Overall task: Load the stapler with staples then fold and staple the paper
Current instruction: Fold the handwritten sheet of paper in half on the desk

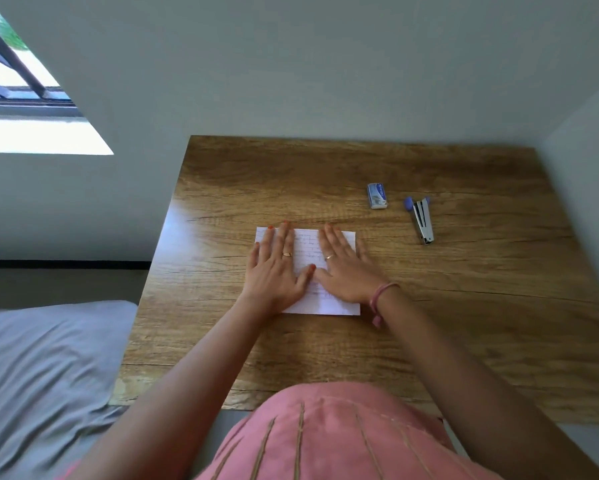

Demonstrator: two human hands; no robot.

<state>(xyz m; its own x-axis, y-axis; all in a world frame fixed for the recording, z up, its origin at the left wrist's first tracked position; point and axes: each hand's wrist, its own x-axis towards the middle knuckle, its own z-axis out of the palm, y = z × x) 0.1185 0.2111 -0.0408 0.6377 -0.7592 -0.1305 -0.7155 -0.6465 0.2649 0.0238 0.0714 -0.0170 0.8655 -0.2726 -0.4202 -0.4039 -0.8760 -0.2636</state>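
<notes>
A white sheet of paper [308,247] with faint writing lies flat in the middle of the wooden table [464,306]. My left hand [275,268] presses on its left half with straight fingers. My right hand [346,268] lies flat on its right half, fingers spread. A small blue and grey staple box [376,195] sits behind the paper to the right. Further right lies a metal stapler [421,219] with blue ends, untouched.
The table stands against a grey wall at the back and right. A grey cushion or bed [41,375] lies beside its left edge. A window [21,98] is at the upper left.
</notes>
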